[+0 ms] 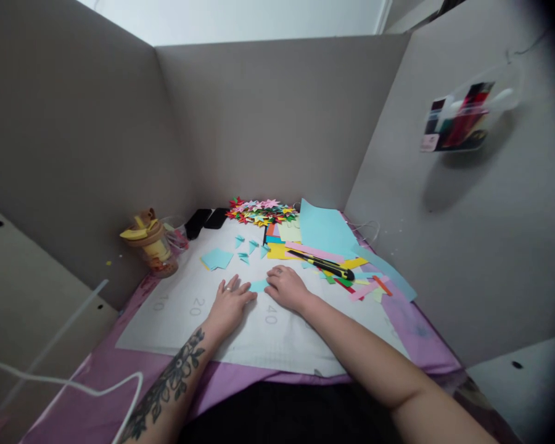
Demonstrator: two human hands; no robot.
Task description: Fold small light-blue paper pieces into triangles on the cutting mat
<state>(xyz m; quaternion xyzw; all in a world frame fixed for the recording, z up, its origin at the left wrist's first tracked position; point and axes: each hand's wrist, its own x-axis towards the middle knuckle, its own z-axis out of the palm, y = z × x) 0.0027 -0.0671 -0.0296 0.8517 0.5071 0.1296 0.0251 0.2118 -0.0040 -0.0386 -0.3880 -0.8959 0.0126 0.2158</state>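
Note:
A small piece of light-blue paper (258, 286) lies flat on the white sheet between my two hands. My left hand (230, 306) rests at its left end, fingers spread and the thumb side by the paper's edge. Curled fingers of my right hand (284, 286) press on the right end of the piece. Just beyond the left hand is a small stack of blue paper squares (217, 258). Several little folded blue paper pieces (243, 258) stand farther back, beyond both hands.
A yellow-and-black utility knife (324, 265) lies across coloured paper strips (363, 287) on the right. Behind are a heap of folded paper stars (261, 211) and a large blue sheet (326, 231). A lidded cup (153, 248) and two dark phones (198, 223) are at left; grey panels surround the table.

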